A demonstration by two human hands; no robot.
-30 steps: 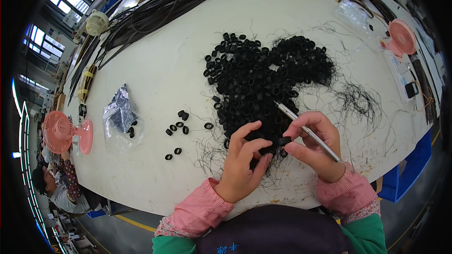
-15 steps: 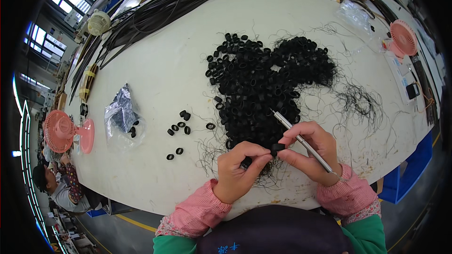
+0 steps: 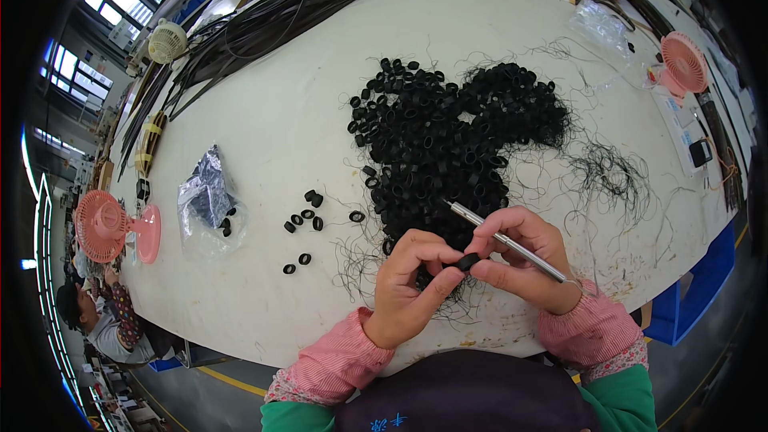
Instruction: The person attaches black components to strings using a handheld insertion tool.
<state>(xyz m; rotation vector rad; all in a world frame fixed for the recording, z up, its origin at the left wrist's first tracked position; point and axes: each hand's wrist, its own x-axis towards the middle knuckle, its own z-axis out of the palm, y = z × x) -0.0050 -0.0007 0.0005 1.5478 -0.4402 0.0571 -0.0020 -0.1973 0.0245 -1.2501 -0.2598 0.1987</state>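
While a small black ring (image 3: 468, 263) sits near us, pinched in the fingertips of our left hand (image 3: 408, 292) and right hand (image 3: 534, 270), the latter also clasps a slim silver rod (image 3: 520, 250); beyond lies a heap of black rings (image 3: 432, 152).

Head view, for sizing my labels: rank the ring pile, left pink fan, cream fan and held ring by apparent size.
1. Ring pile
2. Left pink fan
3. Cream fan
4. Held ring
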